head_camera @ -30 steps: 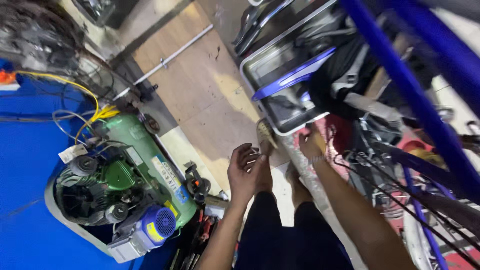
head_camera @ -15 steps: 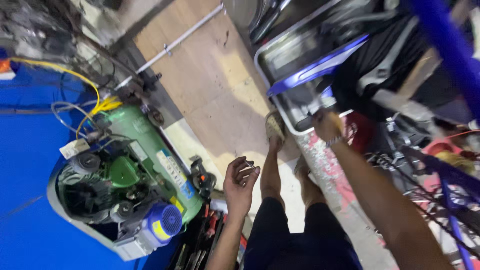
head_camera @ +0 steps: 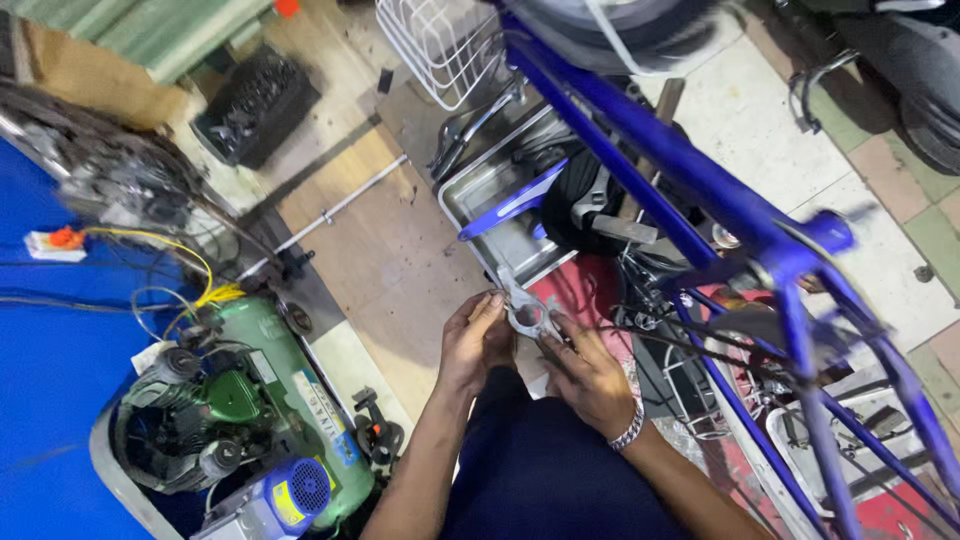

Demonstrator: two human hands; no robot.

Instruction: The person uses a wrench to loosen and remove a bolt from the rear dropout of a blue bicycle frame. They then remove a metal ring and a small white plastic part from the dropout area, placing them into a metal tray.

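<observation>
Both hands now meet mid-frame: left hand (head_camera: 478, 340) and right hand (head_camera: 590, 380) pinch flat grey metal wrench (head_camera: 528, 312), ring-shaped end, fingers closed around it.

A green air compressor (head_camera: 255, 420) stands at the floor's lower left, yellow wires (head_camera: 190, 262) above it. A metal tool tray (head_camera: 500, 215) sits centrally; a blue bicycle frame (head_camera: 700, 190) crosses the right.

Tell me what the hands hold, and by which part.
Both hands hold one flat grey metal tool: left hand at its left edge, right hand at its lower right end.
</observation>
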